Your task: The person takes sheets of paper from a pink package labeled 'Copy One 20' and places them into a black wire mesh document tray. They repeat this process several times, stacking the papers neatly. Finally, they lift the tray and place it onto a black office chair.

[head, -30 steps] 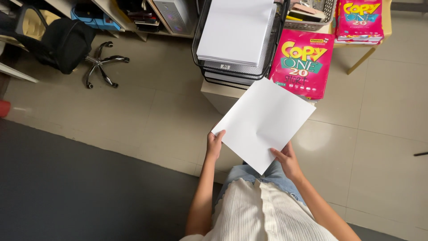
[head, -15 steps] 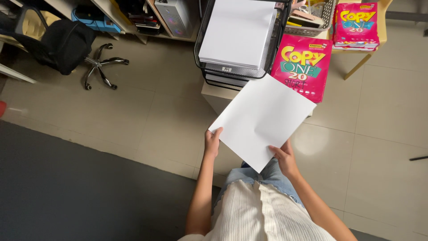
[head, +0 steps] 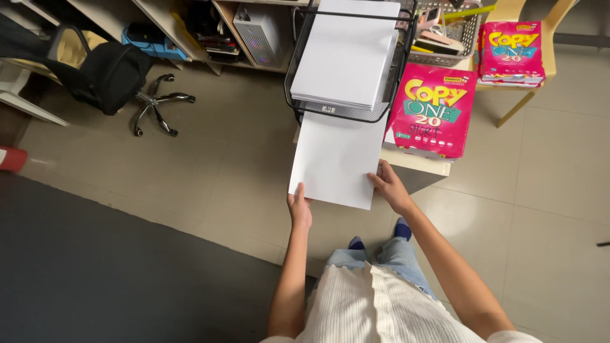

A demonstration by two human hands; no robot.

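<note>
Person stands at a low table, looking down. Left hand [head: 300, 209] pinches the near left corner of a plain white sheet of paper [head: 337, 159], thumb on top. Right hand [head: 389, 188] grips the near right edge, fingers curled under, thumb over. Both hands are closed on the sheet; neither is free.

The sheet is held flat and square, its far edge at the mouth of a black wire-mesh paper tray [head: 400, 76], seemingly under the upper tier. That tier carries a thick stack of white paper [head: 346, 54]. Whether the far edge touches anything inside, I cannot tell.

Just right of the tray: a pink wrapped ream of copy paper [head: 435, 111] on the table edge. A second pink ream [head: 511, 51] lies on a yellow chair, well apart.

To my eye, the sheet goes in well if both hands stay level, the long edges parallel to the tray's sides, and the grip light so it does not buckle against the wire.
</note>
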